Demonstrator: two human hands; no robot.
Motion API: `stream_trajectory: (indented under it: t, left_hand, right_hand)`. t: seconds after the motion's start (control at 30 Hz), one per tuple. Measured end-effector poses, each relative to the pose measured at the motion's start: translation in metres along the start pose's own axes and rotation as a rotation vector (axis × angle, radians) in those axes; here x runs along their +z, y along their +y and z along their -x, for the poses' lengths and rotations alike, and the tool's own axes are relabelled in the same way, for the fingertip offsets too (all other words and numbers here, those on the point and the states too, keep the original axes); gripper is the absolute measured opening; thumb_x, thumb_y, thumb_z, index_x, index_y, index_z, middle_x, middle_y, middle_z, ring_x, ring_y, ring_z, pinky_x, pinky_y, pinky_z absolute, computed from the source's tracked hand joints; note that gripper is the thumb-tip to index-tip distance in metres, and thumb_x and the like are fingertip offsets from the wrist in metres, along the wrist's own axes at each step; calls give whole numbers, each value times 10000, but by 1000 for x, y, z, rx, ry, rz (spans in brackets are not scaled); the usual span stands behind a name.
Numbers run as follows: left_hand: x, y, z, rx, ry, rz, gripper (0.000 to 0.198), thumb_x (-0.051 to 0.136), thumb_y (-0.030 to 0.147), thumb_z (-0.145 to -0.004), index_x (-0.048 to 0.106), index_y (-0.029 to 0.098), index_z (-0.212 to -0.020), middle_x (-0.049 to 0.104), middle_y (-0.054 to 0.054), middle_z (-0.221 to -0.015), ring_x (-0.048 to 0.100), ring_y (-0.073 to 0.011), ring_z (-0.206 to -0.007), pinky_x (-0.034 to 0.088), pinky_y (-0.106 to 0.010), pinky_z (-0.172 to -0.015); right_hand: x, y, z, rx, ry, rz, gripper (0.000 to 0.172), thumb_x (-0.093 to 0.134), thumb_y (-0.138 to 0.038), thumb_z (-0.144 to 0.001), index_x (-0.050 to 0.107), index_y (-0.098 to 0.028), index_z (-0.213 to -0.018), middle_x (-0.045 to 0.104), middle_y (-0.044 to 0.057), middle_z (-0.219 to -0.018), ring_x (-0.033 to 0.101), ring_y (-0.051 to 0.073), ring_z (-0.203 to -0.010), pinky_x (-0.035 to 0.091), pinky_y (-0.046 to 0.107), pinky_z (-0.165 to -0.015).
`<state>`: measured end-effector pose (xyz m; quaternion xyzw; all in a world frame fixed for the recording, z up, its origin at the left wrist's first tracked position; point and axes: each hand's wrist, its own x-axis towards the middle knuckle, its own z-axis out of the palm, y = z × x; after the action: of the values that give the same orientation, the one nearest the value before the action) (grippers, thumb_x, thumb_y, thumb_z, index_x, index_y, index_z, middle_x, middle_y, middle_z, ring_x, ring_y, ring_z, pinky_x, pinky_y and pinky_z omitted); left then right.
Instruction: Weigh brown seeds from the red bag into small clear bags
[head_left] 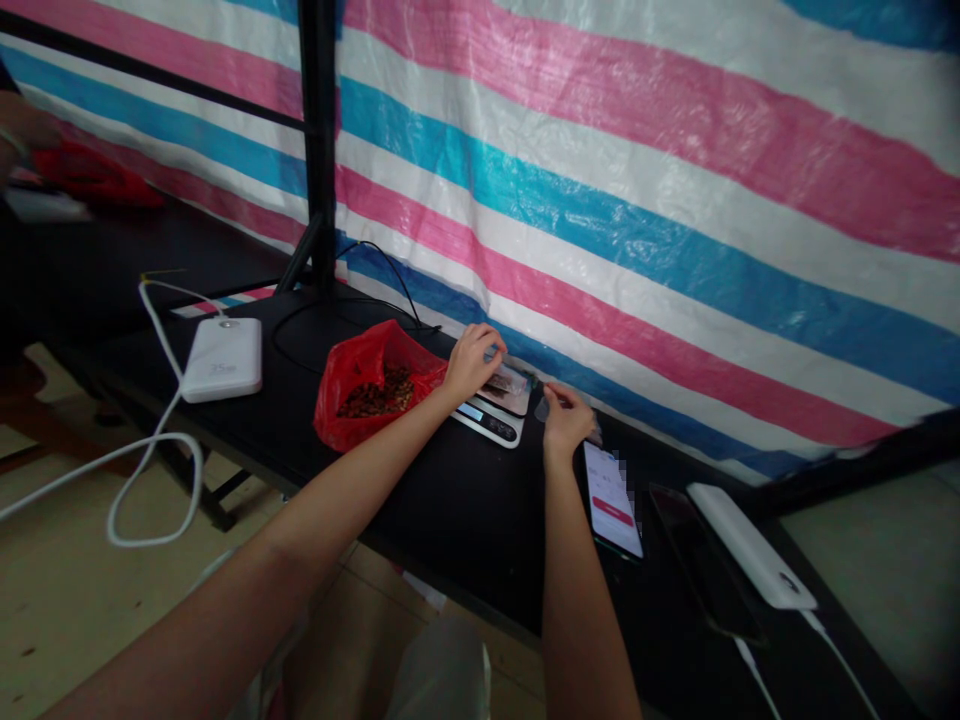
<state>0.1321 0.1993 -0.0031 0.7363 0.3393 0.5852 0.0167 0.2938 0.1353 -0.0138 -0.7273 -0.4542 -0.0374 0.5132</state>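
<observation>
My left hand (474, 362) is over the back of a small digital kitchen scale (491, 425), its fingertips pinched together. What they hold, if anything, is too small to make out. A little clear bag with dark brown bits (504, 385) lies on the scale's platform, just under that hand. To the right of the scale, my right hand (568, 422) has thumb and fingers closed on a thin clear plastic piece (541, 408). A red plastic bag (349, 365), open at the top, stands left of the scale with small brown pieces (382, 393) inside.
A lit phone (611, 500), a dark phone (705, 560) and a white power bank (750, 545) lie on the black table (465, 530) at right. Another white power bank (223, 360) with a looping cable is at left. Striped sheeting (600, 200) hangs behind. Another person's hand (26, 125) shows far left.
</observation>
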Motion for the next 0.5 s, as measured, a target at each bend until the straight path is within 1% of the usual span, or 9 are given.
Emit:
stream_trajectory:
  t: [0.17, 0.23, 0.3, 0.37, 0.4, 0.47, 0.5]
  left_hand:
    - [1, -1, 1, 26, -31, 14, 88, 522, 119, -758, 577, 183, -785, 552, -20, -882, 488, -163, -896, 387, -299, -836]
    - [2, -1, 1, 15, -28, 18, 89, 521, 121, -761, 579, 185, -784, 555, -21, -879, 490, -164, -897, 392, -301, -834]
    - [0, 5, -3, -10, -8, 30, 104, 515, 108, -757, 581, 187, -771, 559, -20, -868, 495, -165, -895, 398, -308, -831]
    - [-8, 20, -8, -40, 43, 66, 125, 508, 91, -753, 583, 190, -753, 566, -19, -862, 503, -166, -892, 404, -319, -833]
    - [-16, 32, -9, -55, 82, 94, 134, 503, 85, -753, 583, 193, -745, 570, -19, -866, 508, -165, -894, 407, -326, -836]
    - [-37, 62, -7, -87, 183, 165, 134, 502, 98, -763, 584, 201, -733, 577, -24, -890, 520, -166, -902, 415, -342, -839]
    - [-51, 80, -1, -95, 227, 204, 129, 506, 111, -767, 583, 209, -735, 583, -25, -898, 528, -167, -906, 422, -350, -835]
  right_hand:
    - [3, -1, 1, -55, -36, -43, 227, 549, -321, -731, 699, -163, -797, 690, 53, -760, 586, 167, -639, 396, 248, -647]
    - [2, -3, 0, -69, -35, -31, 231, 534, -324, -740, 693, -163, -783, 689, 52, -773, 587, 166, -645, 402, 250, -654]
    - [0, -6, 0, -82, -24, -40, 240, 523, -330, -745, 690, -161, -774, 687, 54, -780, 582, 167, -642, 407, 255, -653]
    - [-4, -15, 1, -118, -18, -98, 253, 520, -336, -746, 687, -149, -780, 685, 62, -775, 577, 171, -642, 412, 264, -656]
    - [-6, -21, 3, -150, -19, -135, 261, 517, -338, -748, 685, -141, -787, 683, 67, -775, 576, 175, -650, 413, 271, -662]
    - [-8, -39, 10, -238, -45, -182, 269, 502, -331, -760, 681, -135, -804, 678, 78, -787, 572, 185, -685, 413, 287, -683]
    - [-8, -50, 15, -289, -88, -170, 263, 490, -320, -771, 680, -143, -815, 676, 75, -801, 570, 187, -710, 410, 291, -698]
